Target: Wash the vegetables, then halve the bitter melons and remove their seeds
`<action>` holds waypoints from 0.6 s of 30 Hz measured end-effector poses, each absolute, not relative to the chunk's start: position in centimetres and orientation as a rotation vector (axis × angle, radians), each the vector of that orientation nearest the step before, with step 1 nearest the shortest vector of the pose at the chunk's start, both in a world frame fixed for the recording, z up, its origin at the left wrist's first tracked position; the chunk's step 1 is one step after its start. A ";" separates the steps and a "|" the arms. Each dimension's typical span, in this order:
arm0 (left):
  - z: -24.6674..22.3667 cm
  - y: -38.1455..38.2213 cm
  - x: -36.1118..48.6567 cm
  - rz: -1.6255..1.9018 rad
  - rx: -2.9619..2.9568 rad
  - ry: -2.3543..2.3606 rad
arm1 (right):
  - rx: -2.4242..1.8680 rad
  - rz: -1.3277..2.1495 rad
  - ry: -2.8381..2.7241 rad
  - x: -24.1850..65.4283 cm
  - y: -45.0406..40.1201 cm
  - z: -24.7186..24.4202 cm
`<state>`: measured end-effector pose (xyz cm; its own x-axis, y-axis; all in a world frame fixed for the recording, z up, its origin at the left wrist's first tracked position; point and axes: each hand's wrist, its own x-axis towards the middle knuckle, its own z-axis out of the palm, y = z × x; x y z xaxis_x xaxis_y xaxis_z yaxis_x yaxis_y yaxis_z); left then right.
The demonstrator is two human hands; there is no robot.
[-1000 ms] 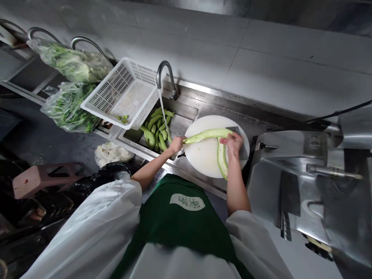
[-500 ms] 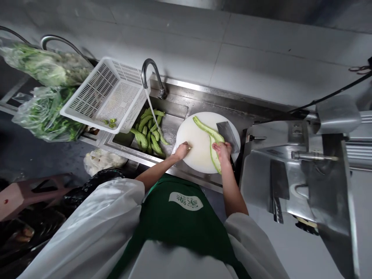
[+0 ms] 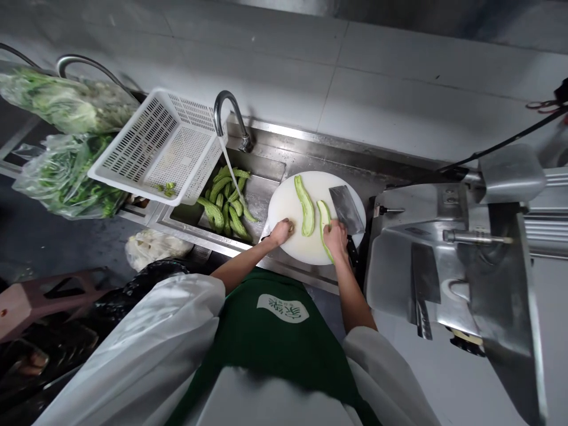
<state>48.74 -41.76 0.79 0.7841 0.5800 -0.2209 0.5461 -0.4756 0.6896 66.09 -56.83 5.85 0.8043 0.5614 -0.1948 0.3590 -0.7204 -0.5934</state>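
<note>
A halved bitter melon lies in two pieces on the round white cutting board (image 3: 295, 251). One bitter melon half (image 3: 304, 207) rests at the middle of the board with its hollow side up. My right hand (image 3: 336, 238) grips the other bitter melon half (image 3: 324, 214), just right of it. Beside that hand lies a cleaver (image 3: 347, 209), blade flat on the board and dark handle toward me. At the board's left edge my left hand (image 3: 281, 232) is closed, with a small pale thing at its fingers that I cannot make out.
Whole bitter melons (image 3: 226, 204) lie in the sink (image 3: 266, 195) under a running faucet (image 3: 231, 115). A white basket (image 3: 190, 148) straddles the sink's left side, with green scraps inside. Bagged greens (image 3: 73, 177) sit farther left. A metal machine (image 3: 399, 236) with another cleaver (image 3: 425, 284) stands at right.
The one bitter melon half now lies flat at the board's middle, apart from the other. My right hand has moved slightly left and down, and holds the right-hand half.
</note>
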 end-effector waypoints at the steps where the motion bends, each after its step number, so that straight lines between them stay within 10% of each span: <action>1: 0.7 -41.8 48.6 0.108 2.145 0.847 | -2.526 0.523 -0.731 66.3 -56.8 6.0; 10: 2.2 -42.2 45.3 0.482 0.963 0.987 | -2.675 0.798 -0.934 67.3 -57.1 3.6; 18: 4.5 -42.7 20.8 0.860 0.627 1.687 | -1.967 0.782 -0.313 69.4 -59.3 1.0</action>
<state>20.84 -42.68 4.50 -0.2719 0.7681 -0.5798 -0.0177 0.5984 0.8010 69.42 -59.26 0.99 0.7613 0.5151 -0.3939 -0.1010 -0.5059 -0.8567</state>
